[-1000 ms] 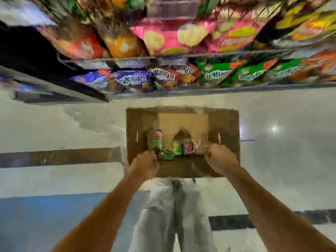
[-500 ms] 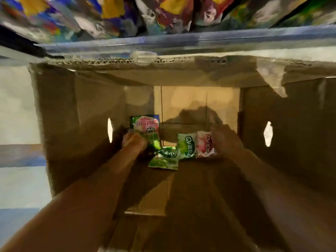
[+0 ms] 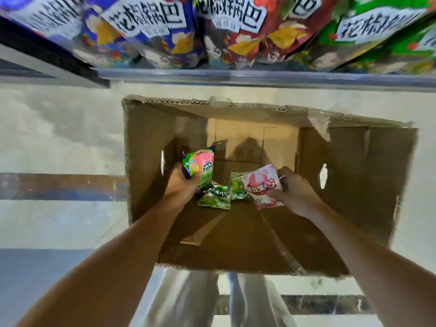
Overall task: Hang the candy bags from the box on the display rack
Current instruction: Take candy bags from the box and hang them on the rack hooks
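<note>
An open cardboard box stands on the floor below the rack. Both my arms reach down into it. My left hand grips a green-and-pink candy bag, lifted upright off the box bottom. My right hand holds a pink-and-white candy bag by its right edge, tilted up. Two green candy bags lie on the box bottom between my hands. The display rack's lowest rail runs across above the box.
Large snack bags in blue, red and green fill the rack shelf at the top. The box has hand holes in its left and right walls. Pale floor surrounds it, with a dark stripe at left. My trouser legs are below.
The view has pulled back from the box. My left hand has lifted its green-and-pink bag, and my right hand has picked up the pink-and-white bag.
</note>
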